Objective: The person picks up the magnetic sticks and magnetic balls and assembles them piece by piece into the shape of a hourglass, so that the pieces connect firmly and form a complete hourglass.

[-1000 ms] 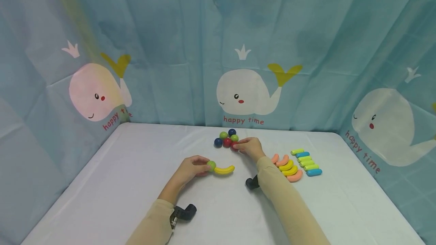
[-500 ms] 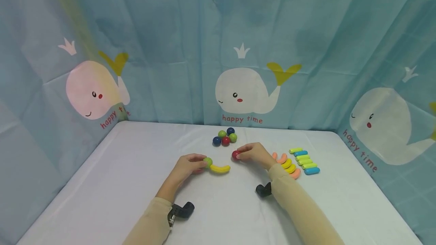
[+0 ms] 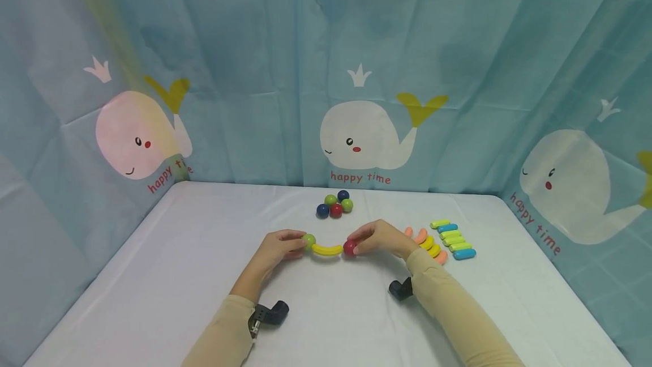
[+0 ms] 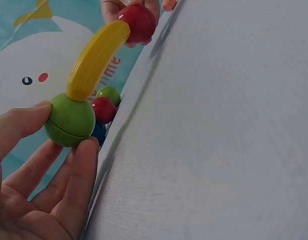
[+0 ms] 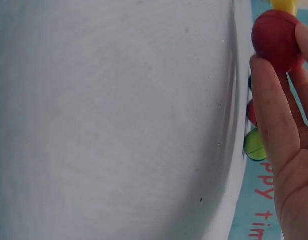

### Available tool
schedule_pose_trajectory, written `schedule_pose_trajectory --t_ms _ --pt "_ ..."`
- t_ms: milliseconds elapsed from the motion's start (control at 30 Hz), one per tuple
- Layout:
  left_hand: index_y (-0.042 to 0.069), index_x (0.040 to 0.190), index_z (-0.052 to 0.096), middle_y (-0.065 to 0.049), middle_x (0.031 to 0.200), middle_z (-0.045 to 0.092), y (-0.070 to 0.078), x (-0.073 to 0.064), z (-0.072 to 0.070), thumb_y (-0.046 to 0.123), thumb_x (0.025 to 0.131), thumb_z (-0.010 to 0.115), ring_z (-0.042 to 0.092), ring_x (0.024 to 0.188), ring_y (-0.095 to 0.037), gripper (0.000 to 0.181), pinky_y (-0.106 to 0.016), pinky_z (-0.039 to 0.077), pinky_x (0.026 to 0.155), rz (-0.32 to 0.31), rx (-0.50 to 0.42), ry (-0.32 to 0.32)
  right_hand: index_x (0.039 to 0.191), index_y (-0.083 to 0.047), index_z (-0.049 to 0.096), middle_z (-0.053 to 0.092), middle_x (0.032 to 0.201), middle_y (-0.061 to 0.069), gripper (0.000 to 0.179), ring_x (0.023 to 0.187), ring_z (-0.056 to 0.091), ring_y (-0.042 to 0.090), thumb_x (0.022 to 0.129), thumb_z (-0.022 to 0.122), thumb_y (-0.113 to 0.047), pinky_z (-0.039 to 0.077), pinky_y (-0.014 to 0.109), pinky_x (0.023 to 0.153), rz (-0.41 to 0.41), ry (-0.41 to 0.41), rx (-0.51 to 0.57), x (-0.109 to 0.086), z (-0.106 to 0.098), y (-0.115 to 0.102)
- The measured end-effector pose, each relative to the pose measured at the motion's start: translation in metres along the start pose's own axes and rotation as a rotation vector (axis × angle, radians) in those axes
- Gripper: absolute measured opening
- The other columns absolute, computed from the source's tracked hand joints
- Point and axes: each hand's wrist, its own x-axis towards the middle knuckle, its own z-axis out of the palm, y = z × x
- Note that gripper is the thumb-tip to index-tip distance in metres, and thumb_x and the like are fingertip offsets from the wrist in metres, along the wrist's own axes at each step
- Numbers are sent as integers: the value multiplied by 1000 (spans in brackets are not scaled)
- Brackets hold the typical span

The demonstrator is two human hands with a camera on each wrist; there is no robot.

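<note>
1. Head view, at left: the left hand (image 3: 279, 248) pinches a green ball (image 3: 309, 241) between thumb and fingertips, which are parted by the ball's width.
2. Next comes a yellow curved piece (image 3: 327, 250), its left end against the green ball, its right end meeting a red ball (image 3: 349, 248).
3. Behind that piece, five loose balls (image 3: 336, 210) sit clustered on the white worktop (image 3: 204, 242): two blue, two green, one red.
4. The right hand (image 3: 378, 238) pinches the red ball, thumb and fingers spread around it.
5. Beyond the right hand lie pink and yellow curved pieces (image 3: 434, 250), side by side.
6. Farthest right, short green and blue cylinders (image 3: 464, 254) form a slanting column.
</note>
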Motion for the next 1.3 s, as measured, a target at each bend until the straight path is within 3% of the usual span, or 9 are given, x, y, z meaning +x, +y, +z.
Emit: schedule_pose_trajectory --t_ms 367,600,867,1133,1300 --pt "4 114 72 -11 115 72 -1 1 2 17 86 75 71 95 -16 30 -30 61 84 4 39 -31 113 -10 75 75 109 4 33 95 66 14 81 81 -16 57 30 91 -48 -91 15 -1 4 0" --pt "4 117 69 -13 115 72 -1 -2 4 19 88 74 70 92 -16 33 -29 61 78 26 98 -36 111 -11 75 75 107 2 32 93 65 14 81 82 -16 56 30 89 -35 -77 1 0 6 1" --pt "1 113 70 -13 101 73 0 -4 6 15 89 71 68 79 -14 28 -27 60 70 47 148 15 110 -13 76 75 105 1 29 95 64 14 81 81 -17 53 32 94 -14 -56 -47 0 9 -4" --pt "2 117 66 -11 95 71 2 -5 10 17 91 71 67 75 -13 31 -27 60 68 23 184 46 110 -13 76 75 107 1 29 95 64 14 82 81 -18 55 31 92 4 -31 -34 -4 12 -6" --pt "-3 122 58 -12 83 73 6 -8 11 16 91 70 68 64 -12 39 -25 60 61 -40 169 37 111 -12 76 75 109 1 30 96 65 13 83 80 -19 55 31 92 -1 -31 -22 -4 13 -6"
